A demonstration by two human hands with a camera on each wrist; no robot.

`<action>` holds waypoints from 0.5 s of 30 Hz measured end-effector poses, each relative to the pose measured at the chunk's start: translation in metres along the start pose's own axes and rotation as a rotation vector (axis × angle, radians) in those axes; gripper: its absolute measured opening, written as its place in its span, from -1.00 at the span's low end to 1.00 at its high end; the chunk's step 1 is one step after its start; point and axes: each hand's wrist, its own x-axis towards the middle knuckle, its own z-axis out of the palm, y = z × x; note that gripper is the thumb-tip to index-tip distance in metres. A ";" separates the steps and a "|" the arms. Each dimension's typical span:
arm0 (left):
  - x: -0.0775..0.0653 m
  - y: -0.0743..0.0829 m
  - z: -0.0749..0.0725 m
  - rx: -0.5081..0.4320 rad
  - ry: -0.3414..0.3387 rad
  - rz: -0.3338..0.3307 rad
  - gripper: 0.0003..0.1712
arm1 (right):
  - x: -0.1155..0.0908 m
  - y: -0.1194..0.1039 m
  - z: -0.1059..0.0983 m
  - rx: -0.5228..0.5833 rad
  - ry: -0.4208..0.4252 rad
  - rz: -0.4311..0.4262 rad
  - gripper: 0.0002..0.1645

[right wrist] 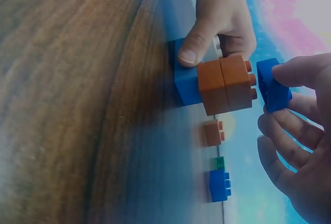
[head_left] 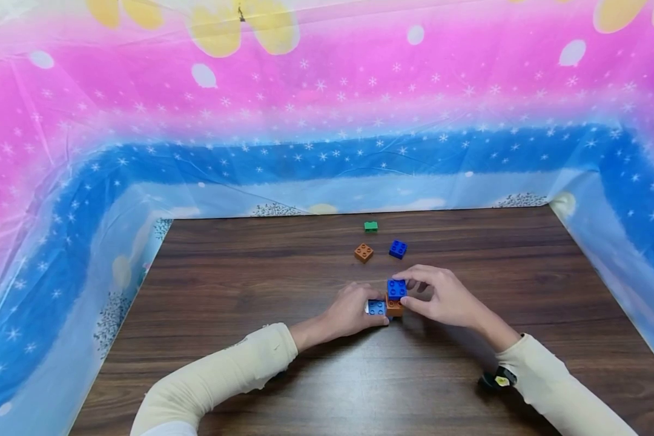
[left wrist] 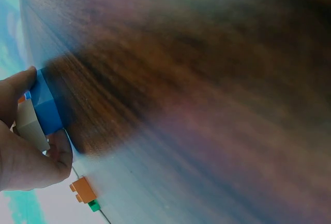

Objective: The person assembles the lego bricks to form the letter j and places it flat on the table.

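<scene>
A dark blue brick (head_left: 396, 289) is pinched between the thumb and fingers of my right hand (head_left: 444, 297). In the right wrist view that brick (right wrist: 274, 85) sits just apart from the studs of two stacked orange bricks (right wrist: 225, 86). Those stand on a lighter blue brick (right wrist: 186, 87) lying on the table. My left hand (head_left: 351, 310) grips this build from the left, its thumb pressing along the near side. A whitish brick (left wrist: 31, 124), partly hidden by the left fingers, rests on the lighter blue one in the left wrist view.
Beyond the hands lie a loose orange brick (head_left: 364, 252), another dark blue brick (head_left: 398, 249) and a green brick (head_left: 370, 226). The wooden table (head_left: 251, 260) ends at a patterned cloth (head_left: 327, 157) at the back and sides.
</scene>
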 end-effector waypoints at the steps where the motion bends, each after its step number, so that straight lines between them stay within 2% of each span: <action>1: 0.000 0.000 0.000 0.001 0.000 0.000 -0.48 | -0.001 0.000 0.001 0.003 -0.003 0.003 -0.48; 15: 0.000 -0.001 0.000 0.008 -0.006 0.004 -0.51 | -0.007 0.000 0.008 0.020 -0.010 0.005 -0.49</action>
